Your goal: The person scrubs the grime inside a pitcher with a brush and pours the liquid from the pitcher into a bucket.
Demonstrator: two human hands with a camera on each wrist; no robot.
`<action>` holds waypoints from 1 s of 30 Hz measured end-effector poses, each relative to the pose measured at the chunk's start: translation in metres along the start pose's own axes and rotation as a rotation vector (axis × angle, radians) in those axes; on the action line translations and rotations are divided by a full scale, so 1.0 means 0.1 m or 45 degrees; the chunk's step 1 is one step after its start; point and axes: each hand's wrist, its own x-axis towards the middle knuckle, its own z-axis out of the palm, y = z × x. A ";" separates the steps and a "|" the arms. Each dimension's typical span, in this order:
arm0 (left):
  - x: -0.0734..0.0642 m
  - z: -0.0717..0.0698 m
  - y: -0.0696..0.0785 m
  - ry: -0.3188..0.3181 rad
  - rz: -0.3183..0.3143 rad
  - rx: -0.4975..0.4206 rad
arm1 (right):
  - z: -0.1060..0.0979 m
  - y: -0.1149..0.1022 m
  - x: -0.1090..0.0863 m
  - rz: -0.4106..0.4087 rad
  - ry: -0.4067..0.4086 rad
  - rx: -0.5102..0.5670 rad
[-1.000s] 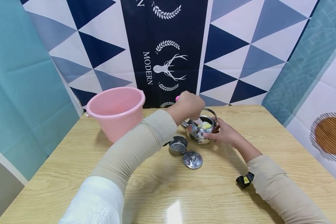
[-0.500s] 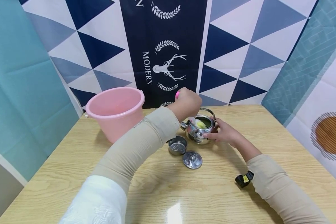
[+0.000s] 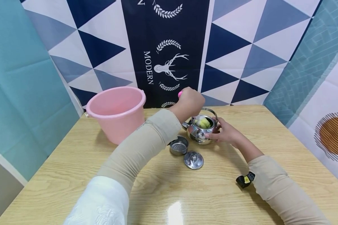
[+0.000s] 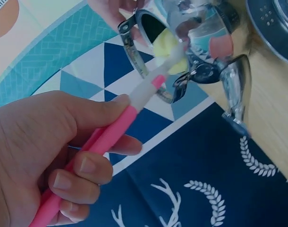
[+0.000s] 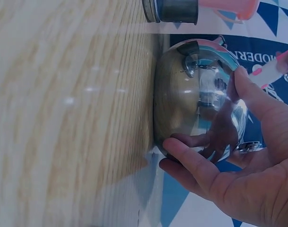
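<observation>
My left hand (image 3: 190,101) grips the pink handle of a cleaning brush (image 4: 118,127) with a white neck and a soft yellow head. That yellow head sits in the round mouth of a shiny steel teapot (image 3: 196,134); its lower part is hidden inside. Thumb and fingers wrap the handle in the left wrist view. With thumb near the rim and fingers round the lower side, my right hand (image 5: 248,165) holds the teapot upright on the table. The teapot's hoop handle (image 3: 212,112) stands up behind its mouth.
Nearer the front, a perforated steel strainer (image 3: 178,147) sits beside a round steel lid (image 3: 193,160) on the wooden table (image 3: 157,193). A pink bucket (image 3: 116,117) stands to the left. Patterned cloth walls (image 3: 169,31) rise behind the table.
My left hand has shifted slightly left, then back right, moving the brush head within the teapot's mouth. More of the yellow head shows now. The right hand and teapot have hardly moved.
</observation>
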 end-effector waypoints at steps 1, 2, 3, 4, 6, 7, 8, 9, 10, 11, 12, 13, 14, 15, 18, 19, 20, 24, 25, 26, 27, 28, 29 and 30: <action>0.00 0.01 0.01 0.009 0.008 -0.008 | 0.00 0.00 0.00 0.003 -0.001 0.000; 0.01 0.01 0.01 0.013 0.017 -0.015 | 0.00 -0.01 0.00 0.005 -0.002 0.000; 0.01 0.02 0.02 0.016 0.028 -0.025 | 0.01 -0.01 0.00 0.006 -0.001 -0.004; 0.01 0.02 0.02 0.018 0.038 -0.038 | 0.01 -0.01 0.00 0.006 -0.001 -0.007; 0.00 0.02 0.04 0.016 0.057 -0.063 | 0.01 -0.01 0.00 0.003 0.001 -0.012; -0.01 0.01 0.05 0.014 0.066 -0.078 | 0.00 -0.02 0.00 0.000 0.002 -0.013; -0.02 0.00 0.06 0.008 0.075 -0.091 | 0.00 -0.02 0.00 -0.005 0.003 -0.015; -0.03 -0.01 0.07 0.000 0.082 -0.104 | 0.00 -0.02 0.00 -0.007 0.003 -0.017; -0.04 -0.03 0.08 -0.009 0.087 -0.114 | 0.00 -0.01 0.01 -0.008 0.003 -0.017; -0.05 -0.04 0.09 -0.021 0.091 -0.118 | 0.00 -0.01 0.01 -0.008 0.002 -0.016; -0.06 -0.05 0.09 -0.036 0.092 -0.122 | 0.00 -0.01 0.01 -0.006 0.000 -0.014; -0.07 -0.07 0.10 -0.050 0.091 -0.126 | 0.00 -0.01 0.01 -0.005 -0.001 -0.014; -0.09 -0.08 0.11 -0.064 0.092 -0.128 | 0.00 0.00 0.01 -0.002 -0.001 -0.013; -0.10 -0.09 0.11 -0.080 0.090 -0.128 | 0.00 0.00 0.01 -0.001 -0.002 -0.015; -0.12 -0.12 0.12 -0.127 0.062 -0.126 | -0.01 0.01 0.01 0.009 -0.004 -0.010; -0.12 -0.12 0.12 -0.139 0.047 -0.124 | -0.01 0.01 0.01 0.008 -0.004 -0.012; -0.13 -0.13 0.11 -0.152 0.028 -0.124 | -0.01 0.01 0.02 0.008 -0.006 -0.009; -0.13 -0.14 0.10 -0.201 -0.047 -0.116 | -0.02 0.02 0.02 0.007 -0.004 -0.005; -0.13 -0.14 0.09 -0.208 -0.057 -0.110 | -0.02 0.02 0.02 0.006 -0.003 -0.006; -0.13 -0.13 0.08 -0.213 -0.067 -0.104 | -0.02 0.02 0.02 0.006 -0.003 -0.005; -0.13 -0.13 0.08 -0.217 -0.075 -0.092 | -0.02 0.02 0.02 0.005 -0.002 -0.008; -0.13 -0.12 0.07 -0.214 -0.081 -0.079 | -0.02 0.02 0.02 0.004 -0.001 -0.009; -0.13 -0.11 0.07 -0.210 -0.087 -0.065 | -0.02 0.02 0.02 0.004 -0.001 -0.010; -0.13 -0.11 0.07 -0.204 -0.091 -0.051 | -0.02 0.02 0.02 0.005 -0.001 -0.008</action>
